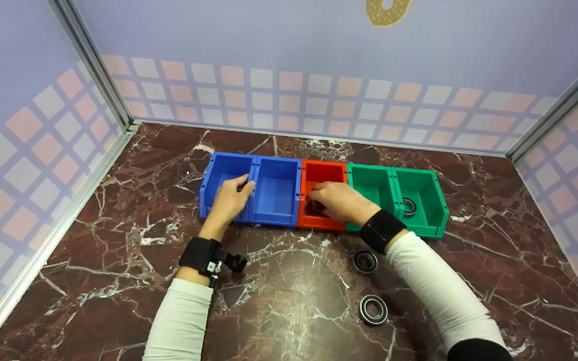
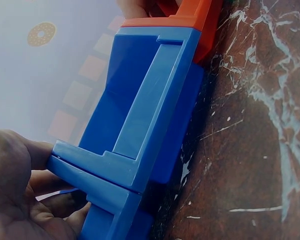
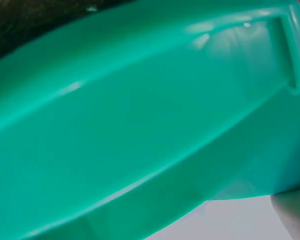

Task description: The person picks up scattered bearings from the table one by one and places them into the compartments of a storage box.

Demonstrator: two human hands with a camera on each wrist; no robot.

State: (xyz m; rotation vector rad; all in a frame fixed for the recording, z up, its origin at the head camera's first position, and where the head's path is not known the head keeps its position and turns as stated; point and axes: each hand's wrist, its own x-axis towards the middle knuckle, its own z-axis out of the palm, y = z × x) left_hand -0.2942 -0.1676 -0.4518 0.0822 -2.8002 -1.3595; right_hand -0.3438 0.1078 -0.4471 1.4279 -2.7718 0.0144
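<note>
Left hand (image 1: 230, 200): fingers bent, thumb side and fingertips gripping the wall between the two blue bins; little gap.
Left blue bin (image 1: 228, 168): under my left hand.
Right blue bin (image 1: 275, 193): just beside that hand. My left wrist view adds its front lip and outer face, which the head view hides.
Red bin (image 1: 324, 173): middle of the row, my right fingers dipped inside.
Held bearing (image 1: 317, 207): in the red bin, below my right fingertips, partly covered by them; well apart from my left hand.
Right hand (image 1: 341, 200): fingers curled down, nearly closed, apparently pinching that bearing; exact contact hidden.
Left green bin (image 1: 369, 181): partly under my right hand. My right wrist view is filled by green plastic, with a fingertip at the lower right; bearings show only from the head.
Loose bearings: upper one (image 1: 357, 262) and lower one (image 1: 363, 310) on the marbled surface, nearer me than my right hand.
Right green bin (image 1: 425, 193): one more bearing (image 1: 413, 211) inside, near its left wall.
</note>
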